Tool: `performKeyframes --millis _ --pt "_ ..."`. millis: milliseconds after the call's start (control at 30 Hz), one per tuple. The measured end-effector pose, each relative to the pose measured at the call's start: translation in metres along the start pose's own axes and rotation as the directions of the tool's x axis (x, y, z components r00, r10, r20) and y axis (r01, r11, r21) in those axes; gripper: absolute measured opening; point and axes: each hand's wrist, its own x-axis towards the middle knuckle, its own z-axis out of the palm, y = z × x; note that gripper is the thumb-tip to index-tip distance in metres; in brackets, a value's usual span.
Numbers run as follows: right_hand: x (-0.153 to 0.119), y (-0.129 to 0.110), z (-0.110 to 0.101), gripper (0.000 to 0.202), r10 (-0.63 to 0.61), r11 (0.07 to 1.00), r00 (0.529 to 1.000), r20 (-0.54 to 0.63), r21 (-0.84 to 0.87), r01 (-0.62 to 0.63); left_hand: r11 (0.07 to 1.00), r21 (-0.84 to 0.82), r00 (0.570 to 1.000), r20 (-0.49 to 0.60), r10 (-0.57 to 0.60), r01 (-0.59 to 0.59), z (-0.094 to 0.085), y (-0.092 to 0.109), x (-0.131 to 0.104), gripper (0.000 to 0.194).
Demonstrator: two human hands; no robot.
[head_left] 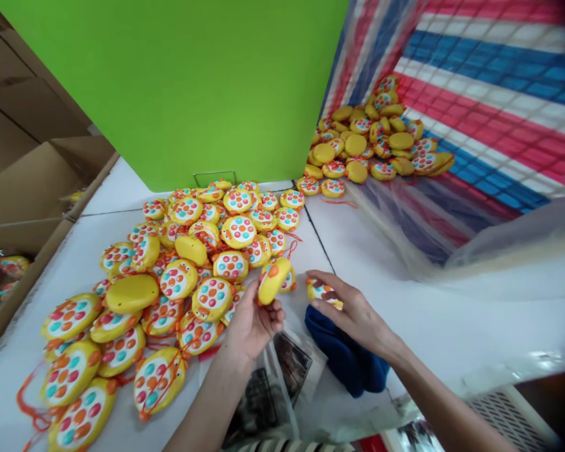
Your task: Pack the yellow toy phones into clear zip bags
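Note:
My left hand [257, 320] has its fingers curled round a yellow oval toy [274, 280] that stands on edge, its orange tip up. To the right, my right hand [353, 311] reaches over another toy [324, 292] on the white table, thumb and fingers around it. A dark blue cloth [343, 351] lies beneath my right hand. Left of my hands spreads a big pile of the same toys [211, 298], with white faces, coloured dots and orange cords.
A green panel [193, 88] stands behind the pile. More toys [355, 144] lie in a striped plastic sheet [489, 94] at the back right. Cardboard boxes [23, 182] line the left edge. Clear plastic bags [282, 383] lie at the front of the table.

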Motion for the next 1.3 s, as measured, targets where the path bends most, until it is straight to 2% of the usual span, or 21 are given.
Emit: performKeyframes --millis 100,200,233,267,333,400,433,500,567,633,733,800,867,933,1000,1033,1133,1233,1300 --pt "0.018 -0.019 0.006 0.053 -0.186 0.977 0.982 -0.007 -0.107 0.185 0.986 0.147 0.997 -0.009 0.080 -0.077 0.003 -0.007 0.003 0.038" --pt "0.029 -0.028 0.011 0.036 -0.273 0.958 0.962 0.023 -0.084 0.274 0.906 0.344 0.968 0.039 0.249 -0.247 -0.002 -0.014 0.000 0.044" --pt "0.030 -0.028 0.011 0.032 -0.272 0.961 0.962 0.014 -0.049 0.272 0.839 0.433 0.938 0.051 0.343 -0.330 -0.006 -0.015 -0.003 0.046" --pt "0.030 -0.027 0.011 0.029 -0.254 0.967 0.967 -0.005 -0.007 0.254 0.741 0.526 0.890 0.073 0.450 -0.417 -0.010 -0.016 -0.005 0.045" --pt "0.025 -0.021 0.012 0.029 -0.175 0.979 0.984 -0.035 0.100 0.178 0.463 0.679 0.742 0.182 0.646 -0.570 -0.017 -0.018 -0.009 0.045" --pt "0.019 -0.017 0.014 0.029 -0.089 0.966 0.996 -0.031 0.240 0.094 0.206 0.738 0.601 0.319 0.733 -0.642 -0.022 -0.020 -0.009 0.043" --pt "0.016 -0.015 0.016 0.029 -0.051 0.948 0.998 -0.027 0.314 0.057 0.120 0.747 0.557 0.367 0.745 -0.653 -0.023 -0.022 -0.008 0.039" --pt "0.011 -0.014 0.023 0.030 0.001 0.901 0.999 -0.042 0.434 0.018 0.010 0.765 0.511 0.421 0.749 -0.645 -0.023 -0.025 -0.006 0.032" --pt "0.008 -0.015 0.030 0.029 0.047 0.880 0.994 -0.095 0.475 0.003 -0.021 0.788 0.522 0.428 0.738 -0.616 -0.021 -0.029 -0.005 0.029" --pt "0.006 -0.016 0.034 0.027 0.095 0.892 0.988 -0.126 0.451 -0.028 0.024 0.810 0.588 0.405 0.700 -0.587 -0.020 -0.034 -0.004 0.029" --pt "0.008 -0.011 0.028 0.024 0.098 0.936 0.994 -0.055 0.345 -0.073 0.156 0.823 0.688 0.334 0.644 -0.546 -0.022 -0.035 0.001 0.033" --pt "0.017 -0.001 0.017 0.024 0.034 0.973 0.999 -0.010 0.230 -0.031 0.261 0.817 0.718 0.242 0.653 -0.514 -0.024 -0.026 0.010 0.037" --pt "0.034 0.019 0.001 0.026 -0.027 0.996 1.000 -0.009 0.079 0.028 0.408 0.759 0.717 0.111 0.688 -0.508 -0.023 -0.004 0.021 0.043" --pt "0.059 0.047 -0.018 0.028 0.005 0.995 0.998 -0.055 -0.098 -0.011 0.544 0.599 0.676 -0.006 0.736 -0.588 -0.016 0.027 0.029 0.043" --pt "0.092 0.078 -0.036 0.031 0.087 0.963 0.987 -0.135 -0.242 -0.118 0.613 0.368 0.634 -0.078 0.770 -0.699 -0.009 0.058 0.029 0.035" --pt "0.110 0.093 -0.044 0.033 0.113 0.946 0.978 -0.178 -0.282 -0.161 0.631 0.260 0.629 -0.102 0.771 -0.731 -0.007 0.071 0.026 0.030" --pt "0.166 0.130 -0.060 0.040 0.141 0.899 0.953 -0.270 -0.368 -0.237 0.708 0.100 0.696 -0.130 0.706 -0.699 -0.008 0.089 0.017 0.030" --pt "0.219 0.149 -0.067 0.048 0.129 0.852 0.948 -0.292 -0.456 -0.257 0.796 0.105 0.777 -0.170 0.605 -0.597 -0.020 0.083 0.015 0.044" --pt "0.248 0.155 -0.068 0.054 0.101 0.824 0.958 -0.268 -0.516 -0.232 0.833 0.136 0.814 -0.177 0.553 -0.537 -0.031 0.077 0.019 0.046"
